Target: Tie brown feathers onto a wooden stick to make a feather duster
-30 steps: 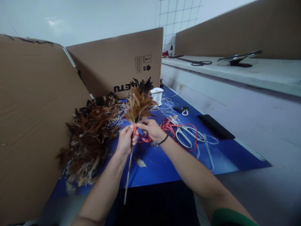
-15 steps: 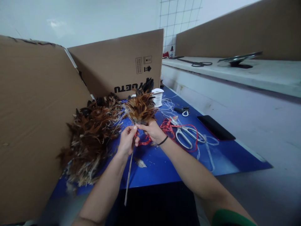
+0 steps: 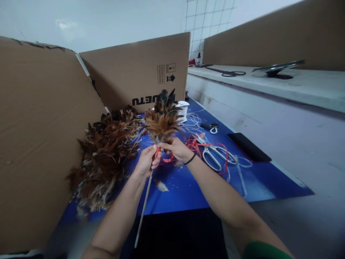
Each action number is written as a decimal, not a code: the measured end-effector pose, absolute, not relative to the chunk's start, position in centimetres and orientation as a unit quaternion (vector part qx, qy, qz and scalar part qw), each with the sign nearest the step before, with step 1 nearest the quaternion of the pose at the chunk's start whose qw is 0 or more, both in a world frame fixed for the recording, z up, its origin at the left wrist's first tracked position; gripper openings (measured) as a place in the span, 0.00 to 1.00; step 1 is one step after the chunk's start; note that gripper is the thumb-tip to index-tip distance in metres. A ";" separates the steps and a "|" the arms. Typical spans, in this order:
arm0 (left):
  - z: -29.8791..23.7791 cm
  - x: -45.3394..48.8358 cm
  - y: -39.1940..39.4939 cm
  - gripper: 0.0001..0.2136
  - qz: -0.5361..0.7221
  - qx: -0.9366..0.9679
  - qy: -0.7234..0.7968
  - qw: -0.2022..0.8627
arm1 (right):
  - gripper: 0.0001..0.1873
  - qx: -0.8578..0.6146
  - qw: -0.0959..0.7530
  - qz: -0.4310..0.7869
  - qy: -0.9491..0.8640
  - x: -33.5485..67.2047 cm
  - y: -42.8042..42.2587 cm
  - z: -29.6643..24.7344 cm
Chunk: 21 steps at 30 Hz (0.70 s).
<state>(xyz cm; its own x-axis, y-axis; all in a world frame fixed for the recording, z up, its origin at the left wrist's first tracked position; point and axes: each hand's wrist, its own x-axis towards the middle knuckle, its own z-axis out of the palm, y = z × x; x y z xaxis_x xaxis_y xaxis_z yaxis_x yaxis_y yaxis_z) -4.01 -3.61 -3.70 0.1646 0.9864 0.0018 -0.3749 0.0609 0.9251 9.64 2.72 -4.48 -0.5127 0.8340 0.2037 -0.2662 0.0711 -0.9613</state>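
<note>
Above the table's middle is a feather duster, a bunch of brown and black feathers (image 3: 161,122) on a thin stick (image 3: 143,212). My left hand (image 3: 147,160) is closed round the top of the stick, just below the feathers. Thumb and fingers of my right hand (image 3: 177,148) pinch at the feathers' base, the two thumbs nearly meeting there. Red plastic ribbon (image 3: 157,151) shows on the stick between my hands and trails off to the right. The fingertips under the feathers are partly hidden.
A large heap of brown feathers (image 3: 105,154) lies left, against cardboard (image 3: 35,144). On the blue table (image 3: 185,194) to the right are silver-handled scissors (image 3: 212,162) amid red ribbon, small snips (image 3: 210,127), a black phone-like slab (image 3: 249,147) and a white spool (image 3: 182,111).
The stick has turned, its lower end swinging down and left, and the feather head has rotated with it. More red ribbon now shows at the feathers' base. Both hands stay close together.
</note>
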 end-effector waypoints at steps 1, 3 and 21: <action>-3.8 -4.0 -3.6 0.16 0.530 0.425 0.354 0.643 | 0.17 -0.243 0.429 0.638 -0.592 9.6 2.7 -4.5; -4.0 -3.9 -3.4 0.17 0.532 0.416 0.361 0.644 | 0.17 -0.252 0.437 0.625 -0.595 9.5 2.6 -4.4; -4.1 -3.9 -2.8 0.17 0.621 0.379 0.429 0.535 | 0.22 -0.316 0.486 0.567 -0.585 9.3 2.3 -3.9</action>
<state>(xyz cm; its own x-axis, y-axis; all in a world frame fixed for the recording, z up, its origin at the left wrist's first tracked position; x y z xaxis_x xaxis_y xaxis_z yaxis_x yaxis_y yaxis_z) -3.88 -2.82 -4.14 -0.1398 0.9901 0.0119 -0.3388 -0.0592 0.9390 9.33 2.31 -3.93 -0.3284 0.9208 0.2105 -0.1817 0.1571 -0.9707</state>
